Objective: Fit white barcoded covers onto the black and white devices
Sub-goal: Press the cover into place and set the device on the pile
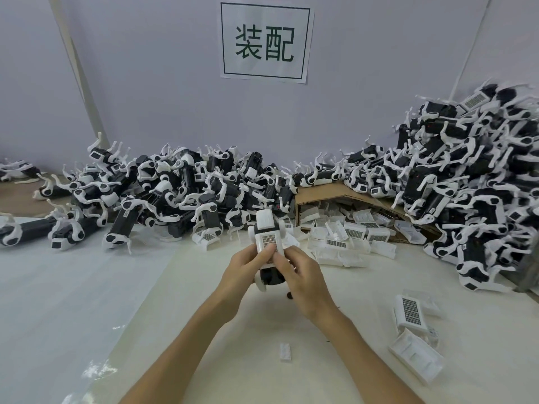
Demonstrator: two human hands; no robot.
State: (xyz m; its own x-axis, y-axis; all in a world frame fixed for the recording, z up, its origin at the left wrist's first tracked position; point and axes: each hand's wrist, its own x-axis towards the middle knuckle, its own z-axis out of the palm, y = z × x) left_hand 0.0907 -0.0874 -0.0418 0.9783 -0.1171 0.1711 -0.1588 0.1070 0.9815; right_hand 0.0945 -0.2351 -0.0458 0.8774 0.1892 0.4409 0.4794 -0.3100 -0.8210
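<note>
You are holding one black and white device [264,225] above the middle of the table [186,330], its far end pointing away from you; your left hand [244,271] is curling round its left side, thumb lying on the white barcoded cover [269,242] sitting on top of it; your right hand [302,277] is gripping the other side, its fingertips pressing on the cover's near edge; loose covers [353,233] are spilling out of a cardboard box [326,193] just beyond; two more covers [410,312] are lying to your right; heaps of devices [175,185] are lining the wall on both sides.
</note>
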